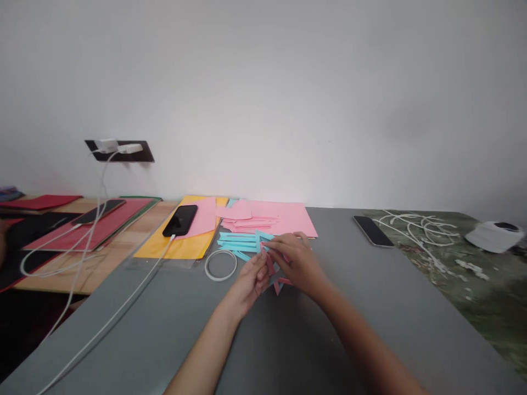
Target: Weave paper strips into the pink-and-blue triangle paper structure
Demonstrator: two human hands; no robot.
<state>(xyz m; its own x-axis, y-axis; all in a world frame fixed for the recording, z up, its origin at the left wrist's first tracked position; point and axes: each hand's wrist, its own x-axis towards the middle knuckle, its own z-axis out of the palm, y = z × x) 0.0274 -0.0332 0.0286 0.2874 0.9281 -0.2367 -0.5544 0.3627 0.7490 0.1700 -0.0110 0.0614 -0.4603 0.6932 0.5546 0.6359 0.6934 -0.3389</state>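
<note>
Both my hands meet over the middle of the grey table, closed on a folded paper piece (270,267) of pink and light blue strips. My left hand (252,280) pinches it from the left. From the right, my right hand (297,260) has its fingers bent over the top of the paper. A pink and blue pointed end hangs out below the hands. Just behind lie several light blue paper strips (236,241), and past them a stack of pink strips (249,224). The fingertips partly hide the folded piece.
A tape ring (221,265) lies left of my hands. Pink sheets (288,216) and a yellow envelope (197,249) rest at the back. A charging phone (180,220) trails a white cable (119,312) across the table. Another phone (373,231) and tangled cables (424,230) are at right.
</note>
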